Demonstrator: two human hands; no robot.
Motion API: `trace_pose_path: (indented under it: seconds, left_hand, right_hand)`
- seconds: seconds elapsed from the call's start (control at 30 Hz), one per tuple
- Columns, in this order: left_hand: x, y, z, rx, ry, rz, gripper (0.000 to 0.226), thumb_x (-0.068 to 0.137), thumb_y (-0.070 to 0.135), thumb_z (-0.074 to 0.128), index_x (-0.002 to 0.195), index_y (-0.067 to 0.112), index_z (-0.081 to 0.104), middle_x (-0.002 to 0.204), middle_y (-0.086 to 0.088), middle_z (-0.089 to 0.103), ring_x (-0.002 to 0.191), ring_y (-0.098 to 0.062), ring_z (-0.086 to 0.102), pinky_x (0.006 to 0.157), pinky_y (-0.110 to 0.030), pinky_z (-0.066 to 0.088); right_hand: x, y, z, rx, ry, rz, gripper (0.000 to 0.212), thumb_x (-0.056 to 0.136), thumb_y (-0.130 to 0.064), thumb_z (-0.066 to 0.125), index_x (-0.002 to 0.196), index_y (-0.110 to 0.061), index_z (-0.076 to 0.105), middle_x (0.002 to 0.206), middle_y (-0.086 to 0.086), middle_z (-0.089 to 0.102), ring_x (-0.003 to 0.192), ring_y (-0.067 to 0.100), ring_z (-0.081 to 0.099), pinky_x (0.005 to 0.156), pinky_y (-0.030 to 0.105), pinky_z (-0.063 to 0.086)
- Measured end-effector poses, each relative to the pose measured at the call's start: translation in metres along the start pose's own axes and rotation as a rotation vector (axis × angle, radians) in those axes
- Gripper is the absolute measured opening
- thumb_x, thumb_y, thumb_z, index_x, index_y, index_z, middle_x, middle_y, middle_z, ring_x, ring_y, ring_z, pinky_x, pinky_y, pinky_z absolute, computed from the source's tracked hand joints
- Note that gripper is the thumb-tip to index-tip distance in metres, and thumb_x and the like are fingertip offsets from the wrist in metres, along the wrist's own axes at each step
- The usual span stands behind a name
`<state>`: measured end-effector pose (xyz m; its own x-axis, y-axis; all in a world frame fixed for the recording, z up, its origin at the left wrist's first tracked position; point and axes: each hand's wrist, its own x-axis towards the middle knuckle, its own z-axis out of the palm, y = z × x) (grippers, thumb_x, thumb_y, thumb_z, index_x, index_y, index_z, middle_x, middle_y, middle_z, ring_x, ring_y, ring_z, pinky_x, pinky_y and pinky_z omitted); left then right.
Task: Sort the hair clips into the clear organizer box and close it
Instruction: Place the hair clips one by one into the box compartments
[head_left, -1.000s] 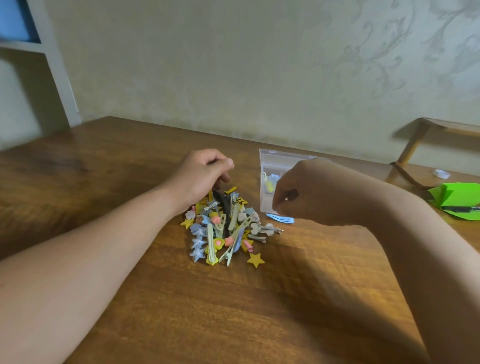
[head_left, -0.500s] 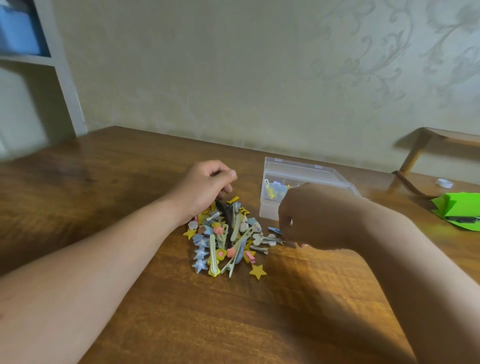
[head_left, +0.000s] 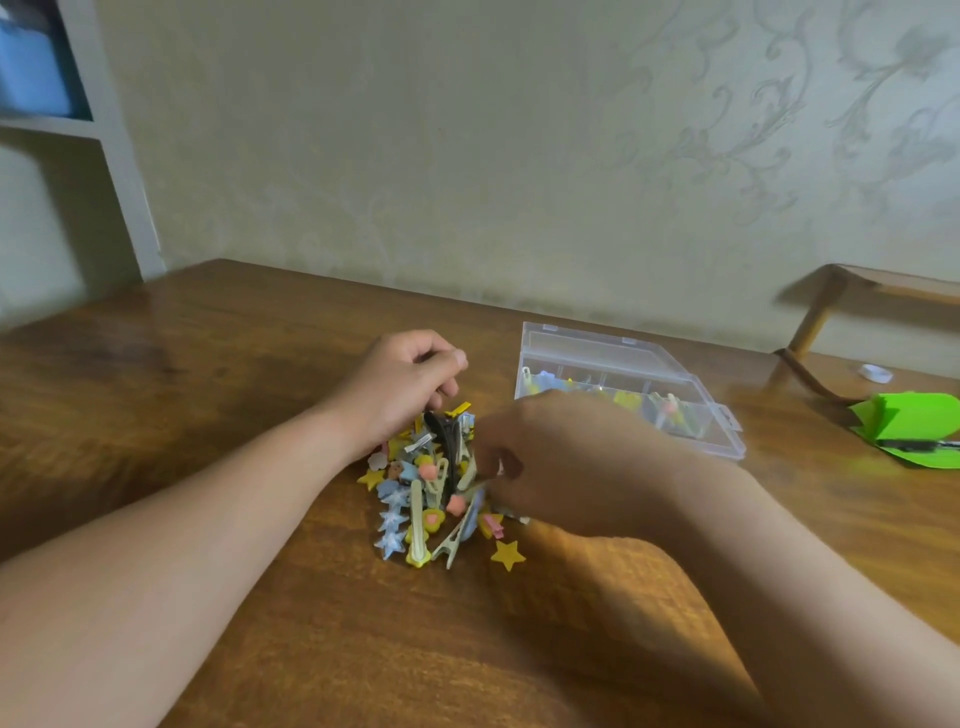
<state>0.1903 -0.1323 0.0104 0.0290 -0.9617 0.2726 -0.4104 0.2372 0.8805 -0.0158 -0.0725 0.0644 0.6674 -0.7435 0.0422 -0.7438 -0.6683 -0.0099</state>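
Note:
A heap of small colourful hair clips (head_left: 426, 499) lies on the wooden table (head_left: 208, 395); a yellow star clip (head_left: 507, 554) sits loose at its near right. My left hand (head_left: 402, 382) rests curled at the far side of the heap, fingers closed, touching a dark clip. My right hand (head_left: 561, 462) is down on the right edge of the heap, fingertips pinched among the clips; what it grips is hidden. The clear organizer box (head_left: 727, 441) stands open behind my right hand, with several clips in its compartments and its lid (head_left: 582, 340) laid back.
A green folded paper (head_left: 914, 431) with a dark pen lies at the far right, near a small white cap (head_left: 875, 372). A wooden chair (head_left: 831, 306) stands beyond the table's right side. A white shelf unit (head_left: 119, 156) rises at the left wall.
My right hand has moved from in front of the box down and left onto the clip heap. The left hand has stayed at the heap's far side. The camera view has shifted slightly.

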Motion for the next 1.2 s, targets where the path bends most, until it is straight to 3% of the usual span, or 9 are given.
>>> trace_pose_path:
  seconds: [0.3, 0.37, 0.43, 0.47, 0.53, 0.63, 0.7, 0.83, 1.2]
  left_hand:
    - [-0.001, 0.001, 0.002, -0.009, 0.003, -0.009, 0.018, 0.103, 0.029, 0.065, 0.099, 0.018, 0.078, 0.087, -0.005, 0.077, 0.075, -0.019, 0.069, 0.079, -0.035, 0.053]
    - [-0.002, 0.003, 0.001, -0.016, 0.002, -0.005, 0.018, 0.102, 0.028, 0.065, 0.099, 0.017, 0.079, 0.088, -0.006, 0.077, 0.08, -0.023, 0.071, 0.08, -0.036, 0.053]
    - [-0.002, 0.003, 0.002, -0.023, 0.002, 0.004, 0.018, 0.103, 0.027, 0.066, 0.098, 0.016, 0.079, 0.088, -0.007, 0.076, 0.08, -0.021, 0.07, 0.082, -0.038, 0.054]
    - [-0.002, 0.002, 0.002, -0.022, 0.002, 0.003, 0.018, 0.103, 0.027, 0.065, 0.098, 0.017, 0.079, 0.088, -0.006, 0.076, 0.079, -0.019, 0.069, 0.082, -0.039, 0.054]
    - [-0.001, 0.001, 0.003, -0.019, -0.002, -0.012, 0.02, 0.105, 0.028, 0.063, 0.097, 0.019, 0.079, 0.088, -0.004, 0.076, 0.08, -0.019, 0.068, 0.084, -0.041, 0.054]
    - [0.0, -0.002, 0.004, -0.026, 0.0, -0.02, 0.02, 0.105, 0.028, 0.062, 0.097, 0.02, 0.079, 0.085, -0.002, 0.076, 0.078, -0.019, 0.068, 0.084, -0.042, 0.054]
    - [0.0, -0.003, 0.004, -0.023, 0.001, -0.015, 0.019, 0.105, 0.027, 0.063, 0.097, 0.021, 0.078, 0.083, 0.0, 0.076, 0.076, -0.018, 0.067, 0.083, -0.041, 0.054]
    - [0.001, -0.003, 0.004, -0.016, -0.007, -0.014, 0.018, 0.104, 0.028, 0.063, 0.096, 0.022, 0.078, 0.083, 0.002, 0.076, 0.074, -0.015, 0.067, 0.084, -0.041, 0.054]
    - [-0.003, 0.003, 0.003, 0.049, -0.024, -0.009, 0.019, 0.104, 0.034, 0.061, 0.099, 0.026, 0.078, 0.086, 0.004, 0.077, 0.085, -0.023, 0.072, 0.086, -0.042, 0.056]
  right_hand:
    - [0.001, 0.009, 0.0, 0.049, -0.027, -0.083, 0.01, 0.098, -0.031, 0.069, 0.107, -0.032, 0.073, 0.102, -0.013, 0.059, 0.094, 0.011, 0.06, 0.077, 0.034, 0.055]
    - [-0.002, 0.019, -0.009, 0.099, -0.018, -0.072, 0.01, 0.098, -0.031, 0.071, 0.108, -0.032, 0.074, 0.103, -0.013, 0.059, 0.094, 0.008, 0.059, 0.079, 0.031, 0.053]
    - [-0.007, 0.033, -0.02, 0.132, 0.024, -0.036, 0.005, 0.097, -0.032, 0.072, 0.102, -0.034, 0.074, 0.101, -0.016, 0.063, 0.09, -0.001, 0.058, 0.077, 0.018, 0.049]
    - [-0.01, 0.042, -0.026, 0.149, 0.06, -0.005, 0.003, 0.098, -0.032, 0.072, 0.1, -0.034, 0.073, 0.098, -0.018, 0.064, 0.088, -0.006, 0.059, 0.074, 0.012, 0.046]
    - [-0.015, 0.063, -0.036, 0.236, 0.184, 0.1, 0.003, 0.099, -0.031, 0.071, 0.097, -0.032, 0.073, 0.092, -0.02, 0.068, 0.084, -0.006, 0.063, 0.072, 0.013, 0.05]
    - [-0.021, 0.103, -0.039, 0.327, 0.467, 0.36, 0.0, 0.095, -0.029, 0.073, 0.096, -0.029, 0.072, 0.088, -0.014, 0.072, 0.081, 0.005, 0.067, 0.072, 0.026, 0.056]
    - [-0.024, 0.132, -0.028, 0.245, 0.529, 0.53, 0.003, 0.095, -0.029, 0.071, 0.095, -0.027, 0.071, 0.088, -0.01, 0.072, 0.08, 0.011, 0.067, 0.072, 0.034, 0.058]
    - [-0.025, 0.16, -0.001, 0.113, 0.435, 0.704, 0.009, 0.096, -0.035, 0.069, 0.092, -0.027, 0.072, 0.082, -0.009, 0.069, 0.073, 0.014, 0.064, 0.065, 0.036, 0.059]
    - [-0.011, 0.158, 0.006, 0.108, 0.337, 0.696, 0.01, 0.094, -0.034, 0.071, 0.089, -0.027, 0.076, 0.082, -0.009, 0.072, 0.072, 0.012, 0.065, 0.055, 0.026, 0.048]
